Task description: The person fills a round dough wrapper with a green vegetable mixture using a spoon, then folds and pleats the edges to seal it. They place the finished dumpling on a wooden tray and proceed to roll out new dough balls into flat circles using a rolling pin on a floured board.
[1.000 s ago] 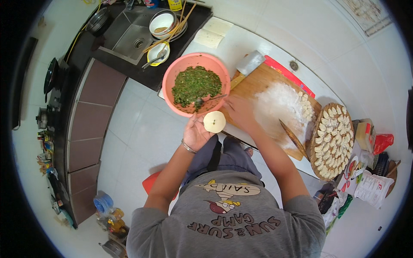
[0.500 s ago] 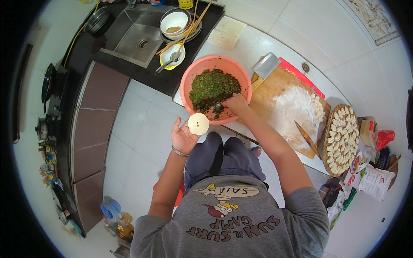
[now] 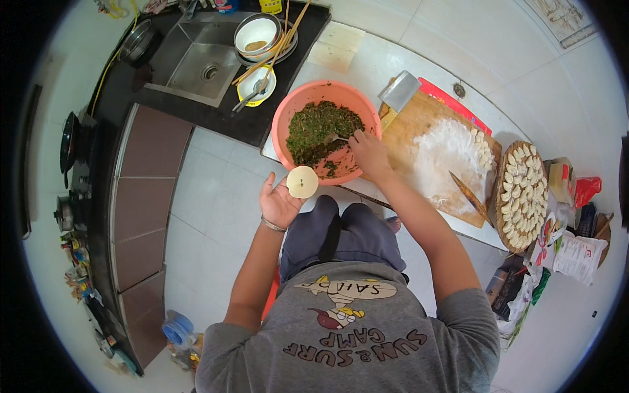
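Note:
My left hand [image 3: 279, 204] holds a round, pale dumpling wrapper [image 3: 303, 183] on its fingers, with a few green specks at the wrapper's middle and the thumb standing apart. Beside it, over the rim of a pink basin [image 3: 280, 124], my right hand [image 3: 369, 152] is closed on a metal spoon [image 3: 334, 138]. The spoon's bowl touches the chopped green filling [image 3: 321, 121], which is heaped toward the basin's far left side. The near right part of the basin shows bare pink with scraps of filling.
Right of the basin lies a floured wooden board [image 3: 407, 131] with a cleaver [image 3: 400, 92], a tapered rolling pin [image 3: 469, 195] and small dough pieces [image 3: 483, 150]. A round tray [image 3: 500, 219] of dumplings stands farther right. Stacked bowls [image 3: 257, 33] sit by the sink [image 3: 196, 72].
My right hand has lifted slightly, and the spoon has moved from the basin's near side up against the heaped filling. The left hand still holds the wrapper; the whole view has shifted a little.

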Motion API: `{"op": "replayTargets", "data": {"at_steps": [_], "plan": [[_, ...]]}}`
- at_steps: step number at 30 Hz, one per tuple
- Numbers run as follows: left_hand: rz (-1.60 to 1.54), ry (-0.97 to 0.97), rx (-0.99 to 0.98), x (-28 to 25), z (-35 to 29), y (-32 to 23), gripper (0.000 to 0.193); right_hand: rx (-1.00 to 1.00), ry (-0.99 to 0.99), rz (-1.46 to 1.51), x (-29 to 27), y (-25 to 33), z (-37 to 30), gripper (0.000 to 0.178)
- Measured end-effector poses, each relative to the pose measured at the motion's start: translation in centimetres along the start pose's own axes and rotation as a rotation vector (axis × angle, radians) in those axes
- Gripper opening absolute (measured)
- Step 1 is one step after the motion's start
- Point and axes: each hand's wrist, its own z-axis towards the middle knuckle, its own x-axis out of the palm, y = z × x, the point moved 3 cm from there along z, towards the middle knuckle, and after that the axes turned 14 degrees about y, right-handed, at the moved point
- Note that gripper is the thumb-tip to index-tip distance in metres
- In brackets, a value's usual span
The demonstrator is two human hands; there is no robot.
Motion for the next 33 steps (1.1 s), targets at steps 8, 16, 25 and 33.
{"op": "replayTargets", "data": {"at_steps": [8,16,25,33], "plan": [[0.041,-0.042,-0.023,-0.2,0.3,-0.2,0.07,0.073,0.225,0.023,1.4,1.8,1.1,0.011],[0.041,-0.055,-0.043,-0.4,0.8,-0.3,0.073,0.102,0.365,0.082,2.0,3.1,2.0,0.01],[0.05,-0.032,-0.042,-1.1,1.8,-0.8,0.073,0.246,0.597,0.263,0.8,2.0,1.4,0.015],[0.137,-0.147,-0.015,-0.4,3.3,-1.0,0.071,0.264,0.609,0.637,1.6,-2.5,0.8,0.016]]}}
